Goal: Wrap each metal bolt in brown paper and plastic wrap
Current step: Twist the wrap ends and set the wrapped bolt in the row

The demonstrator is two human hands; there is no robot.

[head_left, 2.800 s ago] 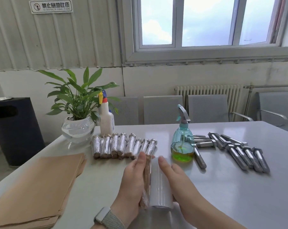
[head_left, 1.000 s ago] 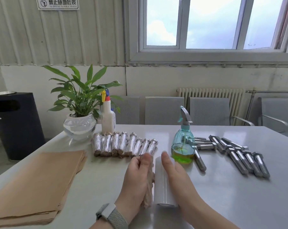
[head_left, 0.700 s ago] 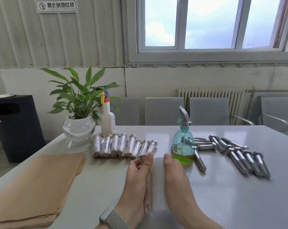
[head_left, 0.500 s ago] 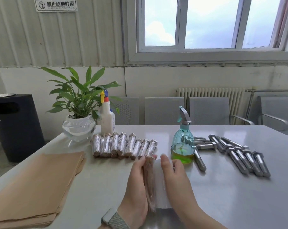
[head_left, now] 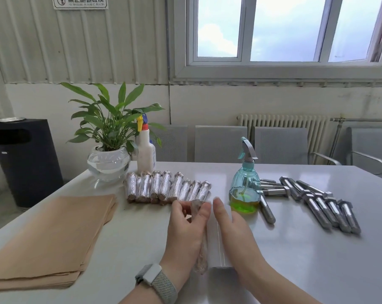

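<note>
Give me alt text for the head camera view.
A left hand grips a paper-wrapped bolt beside a plastic wrap roll under the right hand. Behind lie finished bundles; bare bolts lie right.

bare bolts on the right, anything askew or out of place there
One bare steel bolt lies apart from the main group of bare metal bolts, right beside the teal spray bottle of green liquid. Nothing looks spilled or damaged.

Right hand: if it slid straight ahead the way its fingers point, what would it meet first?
Probably the spray bottle. The right hand rests on the roll of plastic wrap, fingers pointing away across the table; the bottle stands just beyond and slightly right, so depth leaves doubt.
</note>
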